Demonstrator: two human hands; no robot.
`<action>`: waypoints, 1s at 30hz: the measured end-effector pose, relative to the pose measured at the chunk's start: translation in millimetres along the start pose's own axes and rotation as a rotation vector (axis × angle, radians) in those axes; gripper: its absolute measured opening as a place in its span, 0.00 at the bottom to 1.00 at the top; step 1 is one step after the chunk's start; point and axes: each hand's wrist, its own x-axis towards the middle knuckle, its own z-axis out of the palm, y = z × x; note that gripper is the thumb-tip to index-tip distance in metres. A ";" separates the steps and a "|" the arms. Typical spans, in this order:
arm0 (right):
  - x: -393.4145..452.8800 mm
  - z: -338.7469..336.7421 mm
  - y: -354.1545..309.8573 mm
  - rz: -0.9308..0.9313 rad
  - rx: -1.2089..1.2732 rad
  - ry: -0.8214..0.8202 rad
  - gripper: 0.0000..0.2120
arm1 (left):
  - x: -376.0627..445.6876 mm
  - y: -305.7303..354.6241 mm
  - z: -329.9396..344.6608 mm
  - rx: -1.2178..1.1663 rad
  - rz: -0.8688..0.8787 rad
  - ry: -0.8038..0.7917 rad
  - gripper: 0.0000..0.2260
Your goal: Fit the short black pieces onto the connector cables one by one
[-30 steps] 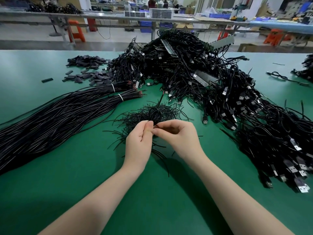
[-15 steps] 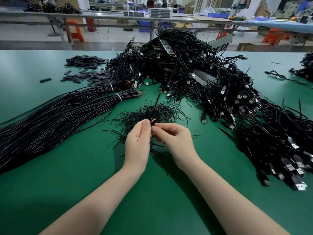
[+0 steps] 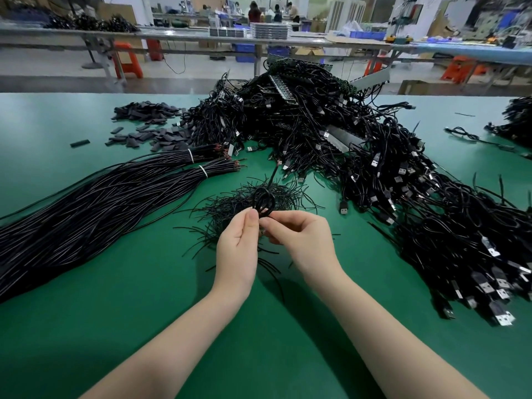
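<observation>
Both hands are up over the green table (image 3: pixel 121 298), meeting fingertip to fingertip. The left hand (image 3: pixel 237 249) stands with its fingers nearly straight and pressed together, thumb tip closing against a black cable (image 3: pixel 263 201) at the top. The right hand (image 3: pixel 302 240) comes in from the other side, its fingers curled, thumb and forefinger pinching the same cable just beside the left thumb. Above the pinch the cable rises in a small coiled loop, and a single strand runs on away from the hands toward the big pile. Whether a short black piece is already between the fingertips, I cannot tell; the spot is hidden by the fingers.

Right under and just beyond the grip lies a loose nest of thin black pieces (image 3: pixel 230 205), strands sticking out every way, some trailing back beneath the wrists. Off to the left of the grip, two bundles (image 3: pixel 95 203) of long black wire lie across the table, each tied with a white band near its bared ends. Farther out on that side, a scatter of flat dark sleeves (image 3: pixel 149 133). Beyond and to the right of the grip, a big heap of connector cables (image 3: pixel 388 174) with plugs showing, spreading down along the right forearm's side. Workbenches and orange stools sit blurred far behind.
</observation>
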 end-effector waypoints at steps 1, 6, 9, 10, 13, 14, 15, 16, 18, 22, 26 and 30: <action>-1.4 1.2 -1.3 0.019 0.031 0.003 0.04 | -0.1 -0.3 0.6 -0.020 -0.015 0.001 0.15; -3.5 0.1 0.8 -0.072 -0.065 0.053 0.02 | 0.0 -2.4 -1.2 0.095 0.091 -0.077 0.15; -0.7 -8.5 3.3 -0.077 -0.105 0.051 0.03 | 2.9 -3.9 -5.2 0.326 0.197 -0.093 0.12; -0.1 -11.4 4.2 -0.068 -0.091 0.045 0.04 | 4.2 -4.5 -6.0 0.346 0.211 -0.082 0.08; -0.1 -15.9 7.7 -0.056 -0.059 0.036 0.07 | 6.1 -2.8 -7.4 0.310 0.153 -0.097 0.10; -0.1 -16.4 9.8 -0.073 -0.095 0.036 0.08 | 6.5 -1.3 -7.8 0.324 0.159 -0.103 0.09; -0.1 -15.9 11.7 -0.099 -0.152 0.034 0.09 | 6.3 1.8 -8.0 0.348 0.166 -0.108 0.09; 0.0 -14.7 13.2 -0.127 -0.209 0.031 0.09 | 6.8 4.4 -9.0 0.378 0.173 -0.108 0.09; 0.1 -12.5 13.0 -0.164 -0.266 0.025 0.09 | 8.9 7.9 -10.6 0.417 0.187 -0.096 0.08; -0.8 -11.3 8.6 -0.153 -0.235 -0.021 0.09 | 11.5 8.9 -12.1 0.533 0.236 -0.100 0.16; -1.5 -11.1 5.4 -0.110 -0.205 -0.048 0.06 | 15.1 15.1 -16.6 0.572 0.242 -0.136 0.20; -2.9 -12.7 2.5 -0.311 -0.373 -0.041 0.12 | 19.3 21.1 -18.9 0.310 0.037 -0.180 0.16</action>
